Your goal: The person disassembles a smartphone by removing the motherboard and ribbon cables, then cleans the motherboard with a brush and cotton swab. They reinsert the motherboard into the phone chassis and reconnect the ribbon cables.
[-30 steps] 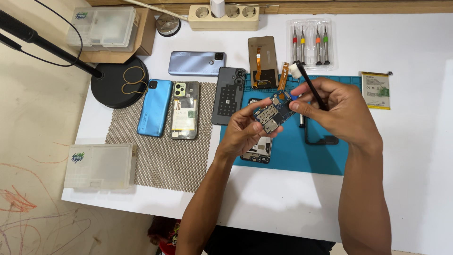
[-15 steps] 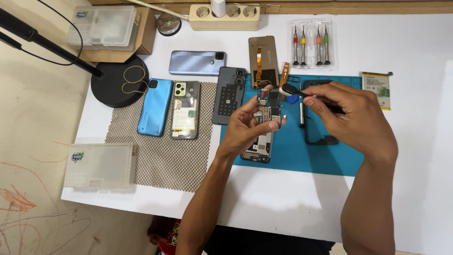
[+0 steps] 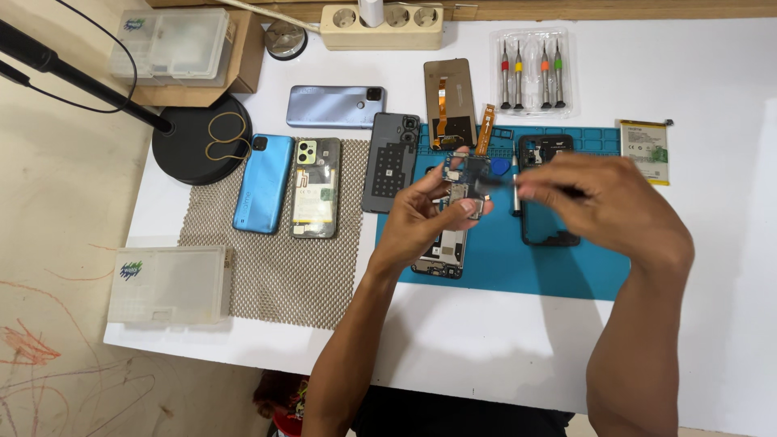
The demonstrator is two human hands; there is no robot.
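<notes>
Two hands: both at work over the blue mat [image 3: 558,271], close together.
Left hand [image 3: 425,218]: fingers curled around a small circuit board [image 3: 463,180], thumb and fingertips pinching its edges; board held just above the mat.
Right hand [image 3: 615,210]: fingers closed on a thin dark tool [image 3: 494,184], blurred; its tip meets the board.
Under the hands: an opened phone body [image 3: 443,255] lies on the mat below the left hand; a black phone frame [image 3: 544,190] lies beneath the right hand, partly hidden.
Mat, other: a blue pick [image 3: 501,166] just beside the board; an orange flex strip [image 3: 486,128] at the top edge.
Left of mat: a dark back cover [image 3: 392,162], then an opened phone [image 3: 316,188] and a blue phone [image 3: 264,183] on tan mesh [image 3: 275,267].
Behind: a grey-blue phone [image 3: 335,106], a screen panel [image 3: 448,97], a clear case of screwdrivers [image 3: 531,73], a power strip [image 3: 380,26].
Right: a battery [image 3: 645,150], flat, apart from the mat.
Far left: a black lamp base [image 3: 198,137] with a rubber band on it; two clear plastic boxes [image 3: 168,285], one near, one far.
Surface: a white table [image 3: 486,340], edge near the person.
Room: a beige floor [image 3: 57,267] with red scribbles at left.
</notes>
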